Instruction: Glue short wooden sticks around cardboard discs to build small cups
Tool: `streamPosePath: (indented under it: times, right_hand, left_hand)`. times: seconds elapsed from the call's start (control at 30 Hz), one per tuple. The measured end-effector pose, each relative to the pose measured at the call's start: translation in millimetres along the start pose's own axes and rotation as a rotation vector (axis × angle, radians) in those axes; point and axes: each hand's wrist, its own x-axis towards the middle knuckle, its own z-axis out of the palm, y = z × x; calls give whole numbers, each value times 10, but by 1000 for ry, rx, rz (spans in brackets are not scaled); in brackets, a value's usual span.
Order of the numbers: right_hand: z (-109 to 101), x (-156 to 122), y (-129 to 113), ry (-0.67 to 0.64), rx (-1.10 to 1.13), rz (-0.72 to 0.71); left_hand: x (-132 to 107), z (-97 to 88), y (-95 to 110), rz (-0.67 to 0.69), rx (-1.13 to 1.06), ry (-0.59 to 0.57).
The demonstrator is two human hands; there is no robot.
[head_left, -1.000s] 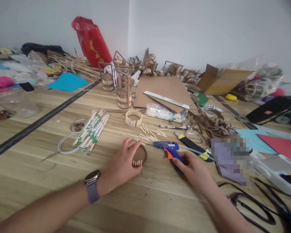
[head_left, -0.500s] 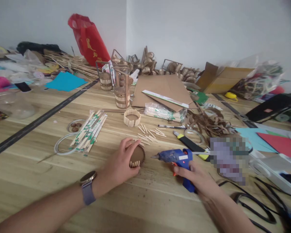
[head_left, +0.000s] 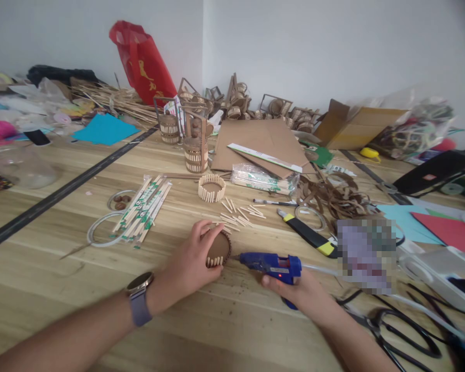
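My left hand grips a round brown cardboard base by its rim. A row of short wooden sticks stands along the near edge of the base, and the palm hides its left side. In my right hand is a blue hot glue gun with a small red light lit and a clear glue stick out of its back. Its nozzle points left, close to or touching the right edge of the base. Beyond lie loose cut sticks and a ring fenced with sticks.
Wrapped chopsticks and tape rolls lie on the left. A yellow-black utility knife, brown strips and black scissors are on the right. Cardboard sheets and small stick-sided buckets stand behind.
My right hand has brought the glue gun left and slightly down, so its nozzle is now at the base's right edge. My left hand and the base have stayed in place.
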Motion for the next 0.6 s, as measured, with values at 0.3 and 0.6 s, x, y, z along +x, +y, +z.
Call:
streamPosePath:
  times: [0.3, 0.6]
  right_hand:
    - [60, -32, -169, 7, -192, 35]
    - [128, -46, -229, 23, -209, -13]
  left_hand:
    - [3, 6, -7, 0, 35, -14]
    - [3, 7, -7, -13, 34, -28]
